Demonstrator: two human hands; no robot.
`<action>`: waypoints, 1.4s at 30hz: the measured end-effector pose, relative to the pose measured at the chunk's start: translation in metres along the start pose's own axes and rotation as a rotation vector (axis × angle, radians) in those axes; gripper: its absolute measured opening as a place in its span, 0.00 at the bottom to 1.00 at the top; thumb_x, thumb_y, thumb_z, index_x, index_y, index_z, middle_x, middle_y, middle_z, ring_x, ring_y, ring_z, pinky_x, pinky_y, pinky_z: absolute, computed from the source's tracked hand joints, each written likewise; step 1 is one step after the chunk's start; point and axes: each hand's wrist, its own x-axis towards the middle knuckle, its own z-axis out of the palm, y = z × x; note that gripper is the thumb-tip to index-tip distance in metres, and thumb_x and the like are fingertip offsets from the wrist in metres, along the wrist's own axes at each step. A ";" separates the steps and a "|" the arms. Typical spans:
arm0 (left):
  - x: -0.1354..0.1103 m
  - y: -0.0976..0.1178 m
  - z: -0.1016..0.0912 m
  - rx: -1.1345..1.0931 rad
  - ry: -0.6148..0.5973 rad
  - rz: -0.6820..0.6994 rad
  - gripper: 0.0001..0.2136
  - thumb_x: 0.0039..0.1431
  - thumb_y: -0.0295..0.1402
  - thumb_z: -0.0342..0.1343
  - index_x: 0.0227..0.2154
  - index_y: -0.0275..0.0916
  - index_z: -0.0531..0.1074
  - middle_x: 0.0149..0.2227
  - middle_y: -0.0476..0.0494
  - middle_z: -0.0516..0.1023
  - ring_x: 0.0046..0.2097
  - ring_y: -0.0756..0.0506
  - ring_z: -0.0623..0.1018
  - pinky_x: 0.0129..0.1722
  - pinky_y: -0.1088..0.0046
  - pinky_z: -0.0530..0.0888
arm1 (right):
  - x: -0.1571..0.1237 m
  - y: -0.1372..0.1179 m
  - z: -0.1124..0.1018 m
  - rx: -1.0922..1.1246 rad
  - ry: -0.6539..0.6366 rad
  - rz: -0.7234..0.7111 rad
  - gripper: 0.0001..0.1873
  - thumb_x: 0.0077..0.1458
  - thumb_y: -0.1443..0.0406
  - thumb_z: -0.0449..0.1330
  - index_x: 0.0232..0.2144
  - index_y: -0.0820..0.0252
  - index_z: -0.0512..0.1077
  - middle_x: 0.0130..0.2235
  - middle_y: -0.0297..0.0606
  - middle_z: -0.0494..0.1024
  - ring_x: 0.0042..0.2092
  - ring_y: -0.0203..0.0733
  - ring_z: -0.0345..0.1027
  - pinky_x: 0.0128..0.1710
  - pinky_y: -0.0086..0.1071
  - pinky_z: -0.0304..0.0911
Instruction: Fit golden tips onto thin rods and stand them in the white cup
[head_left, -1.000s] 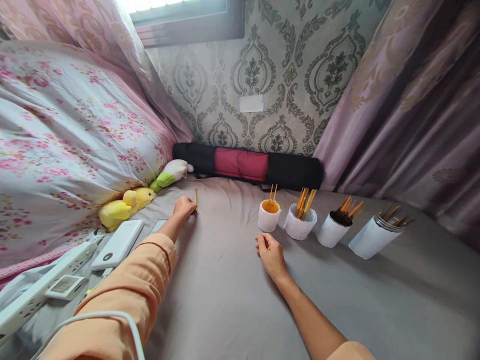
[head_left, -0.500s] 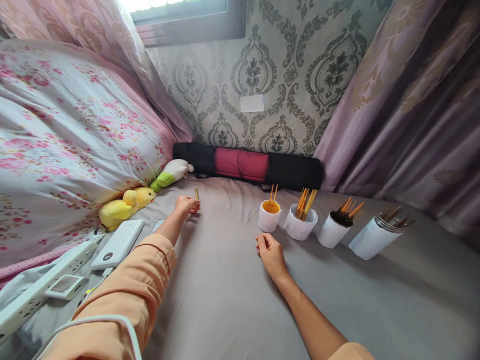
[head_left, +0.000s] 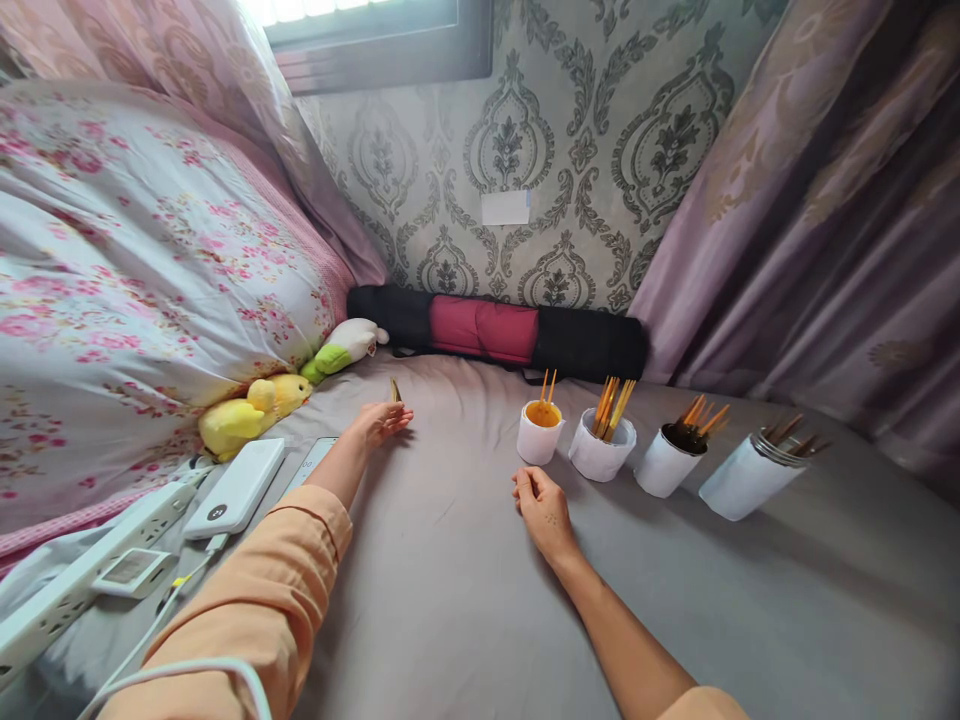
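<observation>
My left hand (head_left: 382, 421) reaches out over the grey bed sheet (head_left: 465, 600), palm turned partly up, pinching a few thin yellowish sticks (head_left: 394, 390) that point upward. My right hand (head_left: 540, 505) rests loosely curled on the sheet, just in front of a white cup (head_left: 538, 433) with orange contents and two orange sticks. Beside that cup stand three more white cups (head_left: 600, 448) in a row to the right, each with several sticks, the last (head_left: 746, 475) leaning and holding dark ones.
A floral duvet (head_left: 142, 270) fills the left. Yellow and green plush toys (head_left: 251, 405) lie at its foot. A white power bank (head_left: 236, 488), a phone and a power strip (head_left: 67, 590) sit at lower left. A black-and-red rolled bag (head_left: 495, 335) lies along the wall.
My left hand has turned from knuckles-up to palm-up and shifted slightly right, lifting the sticks off the sheet. The right hand has stayed put.
</observation>
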 end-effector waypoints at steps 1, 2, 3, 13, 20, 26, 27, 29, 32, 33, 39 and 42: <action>0.000 -0.001 0.000 -0.013 -0.007 -0.010 0.03 0.46 0.19 0.52 0.26 0.29 0.67 0.23 0.37 0.74 0.25 0.47 0.76 0.22 0.76 0.73 | 0.000 0.000 0.000 0.001 -0.003 0.001 0.22 0.49 0.50 0.48 0.26 0.61 0.69 0.22 0.37 0.71 0.23 0.35 0.62 0.23 0.26 0.56; -0.001 -0.003 0.000 -0.025 -0.014 -0.019 0.03 0.46 0.19 0.52 0.26 0.29 0.67 0.24 0.37 0.74 0.25 0.47 0.76 0.22 0.76 0.73 | 0.000 0.000 0.000 0.002 -0.007 0.002 0.21 0.50 0.50 0.48 0.26 0.61 0.69 0.22 0.37 0.71 0.23 0.35 0.62 0.23 0.26 0.56; -0.003 -0.004 0.001 -0.036 -0.020 -0.027 0.04 0.46 0.18 0.52 0.27 0.28 0.68 0.24 0.37 0.74 0.25 0.47 0.76 0.22 0.76 0.73 | 0.000 0.000 0.000 0.002 -0.010 0.004 0.21 0.50 0.50 0.48 0.26 0.62 0.69 0.22 0.37 0.71 0.23 0.35 0.62 0.23 0.26 0.56; -0.021 -0.016 0.006 -0.173 -0.048 0.017 0.07 0.44 0.13 0.52 0.27 0.27 0.68 0.25 0.39 0.74 0.26 0.51 0.75 0.27 0.79 0.74 | 0.001 0.003 0.000 -0.015 -0.034 0.019 0.20 0.51 0.52 0.47 0.28 0.61 0.68 0.23 0.36 0.71 0.24 0.35 0.63 0.24 0.26 0.57; -0.035 -0.025 0.011 -0.251 -0.065 0.067 0.08 0.47 0.13 0.50 0.28 0.28 0.69 0.26 0.41 0.74 0.29 0.51 0.76 0.29 0.80 0.74 | 0.000 0.001 -0.001 -0.022 -0.036 0.013 0.20 0.51 0.52 0.47 0.27 0.61 0.68 0.23 0.36 0.71 0.24 0.35 0.62 0.24 0.27 0.57; -0.047 -0.036 0.019 -0.303 -0.110 0.066 0.07 0.47 0.14 0.51 0.29 0.27 0.70 0.28 0.39 0.74 0.30 0.51 0.76 0.30 0.81 0.74 | 0.000 0.000 -0.001 -0.045 -0.037 -0.005 0.20 0.52 0.52 0.46 0.27 0.61 0.68 0.23 0.35 0.71 0.23 0.34 0.62 0.24 0.26 0.56; -0.050 -0.038 0.021 -0.312 -0.116 0.064 0.07 0.47 0.14 0.51 0.29 0.27 0.70 0.28 0.39 0.74 0.30 0.51 0.76 0.30 0.81 0.74 | 0.000 0.000 -0.001 -0.048 -0.039 -0.005 0.20 0.52 0.52 0.46 0.27 0.61 0.68 0.23 0.35 0.71 0.23 0.34 0.62 0.24 0.26 0.56; -0.056 -0.041 0.025 -0.328 -0.131 0.058 0.07 0.47 0.14 0.51 0.29 0.27 0.71 0.28 0.39 0.75 0.30 0.51 0.76 0.30 0.81 0.74 | 0.001 0.001 -0.001 -0.046 -0.040 -0.005 0.20 0.52 0.52 0.47 0.27 0.61 0.68 0.22 0.35 0.71 0.23 0.34 0.62 0.24 0.26 0.56; -0.065 -0.045 0.030 -0.351 -0.151 0.047 0.07 0.48 0.15 0.51 0.29 0.27 0.71 0.29 0.38 0.75 0.29 0.51 0.75 0.30 0.81 0.74 | 0.001 0.001 -0.001 -0.032 -0.034 -0.004 0.20 0.52 0.51 0.47 0.27 0.61 0.68 0.23 0.36 0.71 0.23 0.34 0.62 0.24 0.27 0.56; -0.068 -0.046 0.032 -0.358 -0.157 0.042 0.07 0.48 0.15 0.51 0.29 0.27 0.71 0.29 0.38 0.75 0.29 0.52 0.75 0.30 0.81 0.74 | 0.001 0.002 -0.001 -0.029 -0.034 -0.003 0.21 0.52 0.51 0.47 0.28 0.62 0.68 0.23 0.36 0.71 0.23 0.34 0.62 0.24 0.27 0.56; -0.081 -0.054 0.043 -0.400 -0.177 0.014 0.06 0.47 0.15 0.53 0.28 0.28 0.71 0.28 0.38 0.75 0.30 0.51 0.76 0.32 0.81 0.74 | 0.001 0.003 0.000 -0.022 -0.032 0.002 0.21 0.51 0.51 0.47 0.28 0.62 0.69 0.22 0.36 0.70 0.22 0.34 0.61 0.23 0.27 0.57; -0.087 -0.060 0.049 -0.416 -0.189 -0.002 0.06 0.47 0.16 0.54 0.28 0.29 0.71 0.28 0.39 0.75 0.31 0.51 0.76 0.34 0.81 0.75 | 0.002 0.004 0.000 -0.023 -0.028 -0.003 0.22 0.51 0.51 0.47 0.28 0.62 0.69 0.22 0.36 0.70 0.22 0.34 0.62 0.23 0.27 0.57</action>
